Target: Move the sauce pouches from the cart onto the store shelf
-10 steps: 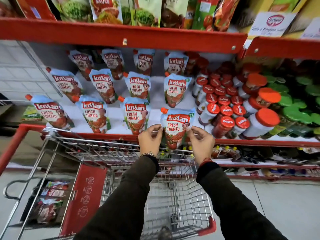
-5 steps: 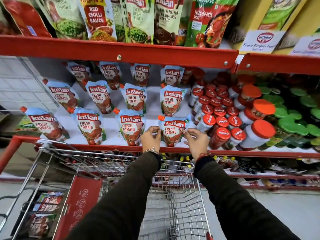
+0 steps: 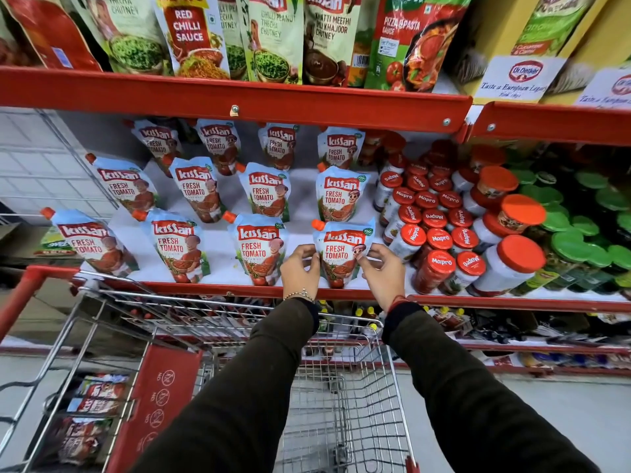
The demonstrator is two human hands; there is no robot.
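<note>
A blue Kissan tomato sauce pouch (image 3: 342, 250) with an orange cap stands upright at the front of the white shelf (image 3: 218, 249), rightmost in the front row. My left hand (image 3: 300, 269) pinches its left edge and my right hand (image 3: 384, 271) pinches its right edge. Several identical pouches (image 3: 259, 250) stand in rows to the left and behind. The wire cart (image 3: 345, 404) sits below my arms; its main basket shows no pouches.
Red-lidded Mapro jars (image 3: 440, 240) crowd the shelf just right of the held pouch, with green-lidded jars (image 3: 580, 233) beyond. A red shelf lip (image 3: 205, 288) runs along the front. Chutney and sauce packs (image 3: 191, 35) fill the shelf above. Packets (image 3: 92, 411) lie low at the cart's left.
Both hands carried the pouch up from over the cart and set it down on the shelf's front row. The view has tilted upward.
</note>
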